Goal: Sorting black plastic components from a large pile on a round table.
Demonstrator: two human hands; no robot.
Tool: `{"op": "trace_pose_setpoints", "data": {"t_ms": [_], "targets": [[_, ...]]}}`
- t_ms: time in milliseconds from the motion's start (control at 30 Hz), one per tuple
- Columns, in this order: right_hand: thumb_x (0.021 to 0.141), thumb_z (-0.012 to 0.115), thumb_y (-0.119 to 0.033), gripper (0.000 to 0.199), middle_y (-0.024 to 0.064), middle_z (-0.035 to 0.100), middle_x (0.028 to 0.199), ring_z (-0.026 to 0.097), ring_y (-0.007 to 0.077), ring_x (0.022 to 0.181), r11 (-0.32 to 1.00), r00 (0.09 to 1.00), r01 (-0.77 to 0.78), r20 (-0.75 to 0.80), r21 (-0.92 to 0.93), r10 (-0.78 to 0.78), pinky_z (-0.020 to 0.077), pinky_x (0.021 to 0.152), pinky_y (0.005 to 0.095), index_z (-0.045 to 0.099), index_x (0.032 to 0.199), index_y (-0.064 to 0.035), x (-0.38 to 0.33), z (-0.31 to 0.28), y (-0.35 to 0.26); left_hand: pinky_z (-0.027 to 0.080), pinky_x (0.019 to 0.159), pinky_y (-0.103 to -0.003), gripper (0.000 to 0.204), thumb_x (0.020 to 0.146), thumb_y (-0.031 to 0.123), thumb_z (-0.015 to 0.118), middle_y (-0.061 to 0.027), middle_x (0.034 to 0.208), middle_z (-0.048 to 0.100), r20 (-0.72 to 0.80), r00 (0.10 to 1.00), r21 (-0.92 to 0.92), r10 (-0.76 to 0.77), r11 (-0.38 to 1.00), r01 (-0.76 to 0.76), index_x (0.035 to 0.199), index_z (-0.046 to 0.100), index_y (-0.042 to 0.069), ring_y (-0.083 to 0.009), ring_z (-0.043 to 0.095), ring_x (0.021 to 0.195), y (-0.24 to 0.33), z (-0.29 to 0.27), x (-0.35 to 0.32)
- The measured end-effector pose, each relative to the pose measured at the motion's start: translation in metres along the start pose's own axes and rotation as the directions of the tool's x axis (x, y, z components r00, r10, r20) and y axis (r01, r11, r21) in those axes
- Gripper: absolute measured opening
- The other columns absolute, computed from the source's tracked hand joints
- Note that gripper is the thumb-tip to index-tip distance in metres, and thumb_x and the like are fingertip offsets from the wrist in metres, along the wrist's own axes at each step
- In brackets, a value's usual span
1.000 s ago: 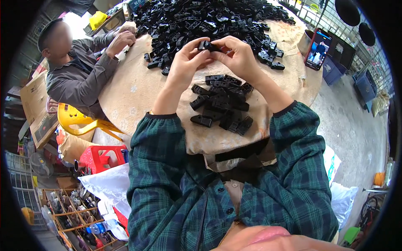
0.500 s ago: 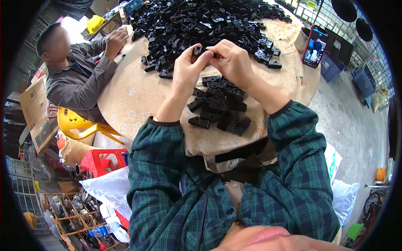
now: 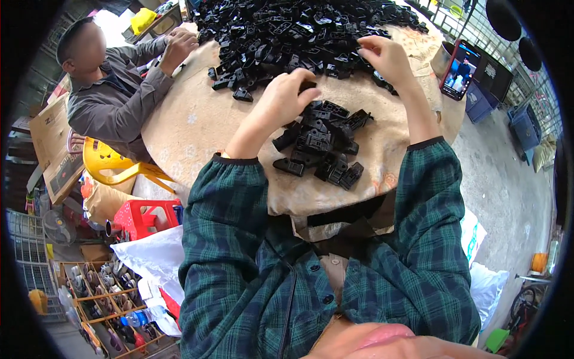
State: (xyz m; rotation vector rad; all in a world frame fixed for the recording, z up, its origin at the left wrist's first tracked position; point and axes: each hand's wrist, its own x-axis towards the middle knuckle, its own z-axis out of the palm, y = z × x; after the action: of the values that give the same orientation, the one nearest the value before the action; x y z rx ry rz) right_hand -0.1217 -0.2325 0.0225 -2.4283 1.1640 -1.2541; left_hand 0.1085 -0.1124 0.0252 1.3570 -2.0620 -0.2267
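Note:
My left hand (image 3: pixel 280 102) is curled over the near side of the table, with a black plastic part (image 3: pixel 308 85) showing dark between thumb and fingers. Most of that part is hidden by the fingers. Below and right of this hand lies a small heap of black plastic parts (image 3: pixel 317 142). My right hand (image 3: pixel 388 61) hangs at the right side of the large pile of black plastic parts (image 3: pixel 281 36). Its thumb and forefinger are apart, and only the dark pile shows in the gap.
A patterned beige cloth (image 3: pixel 185 137) covers the table. Across to the left sits another person (image 3: pixel 113 102), hands at the table edge. A phone (image 3: pixel 459 69) with a lit screen stands at the right. Beside the table are a yellow chair (image 3: pixel 98 161) and a red stool (image 3: pixel 140 218).
My hands were together over the pile, on a black part. They have separated: the left has come nearer the small heap, the right has moved right and farther out.

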Motion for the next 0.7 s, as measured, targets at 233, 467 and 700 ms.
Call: {"op": "trace_pose_setpoints", "data": {"t_ms": [233, 467, 700], "targets": [[0.076, 0.062, -0.015, 0.029, 0.0072, 0.059, 0.098, 0.054, 0.0258, 0.096, 0.928, 0.969, 0.164, 0.232, -0.335, -0.088, 0.0443, 0.084, 0.0349, 0.061, 0.104, -0.0093, -0.013, 0.027, -0.018, 0.047, 0.075, -0.028, 0.027, 0.087, 0.025, 0.054, -0.0109, 0.094, 0.064, 0.255, 0.963, -0.272, -0.085, 0.95, 0.156, 0.102, 0.063, 0.004, -0.018, 0.06, 0.087, 0.012, -0.007, 0.002], [0.07, 0.067, -0.021, 0.023, 0.0065, 0.059, 0.096, 0.054, 0.0252, 0.095, 0.954, 0.975, 0.218, 0.095, -0.208, -0.202, 0.045, 0.083, 0.035, 0.063, 0.087, -0.0064, -0.008, 0.028, -0.02, 0.047, 0.059, -0.025, 0.02, 0.073, 0.016, 0.068, -0.0072, 0.076, 0.065, -0.124, 0.95, -0.056, -0.288, 0.958, 0.283, 0.09, 0.068, 0.005, -0.0136, 0.058, 0.062, -0.045, -0.026, 0.007], [0.071, 0.073, -0.013, 0.023, 0.0053, 0.063, 0.076, 0.057, 0.0083, 0.067, 0.944, 0.999, -0.034, -0.001, 0.328, 0.036, 0.0466, 0.064, 0.022, 0.058, 0.082, 0.0004, -0.006, 0.024, -0.027, 0.04, 0.089, -0.035, 0.033, 0.069, 0.018, 0.07, -0.0098, 0.1, 0.053, -0.045, 0.994, 0.391, -0.098, 0.914, 0.108, 0.1, 0.063, 0.01, -0.027, 0.047, 0.1, -0.022, 0.007, 0.009]]}}
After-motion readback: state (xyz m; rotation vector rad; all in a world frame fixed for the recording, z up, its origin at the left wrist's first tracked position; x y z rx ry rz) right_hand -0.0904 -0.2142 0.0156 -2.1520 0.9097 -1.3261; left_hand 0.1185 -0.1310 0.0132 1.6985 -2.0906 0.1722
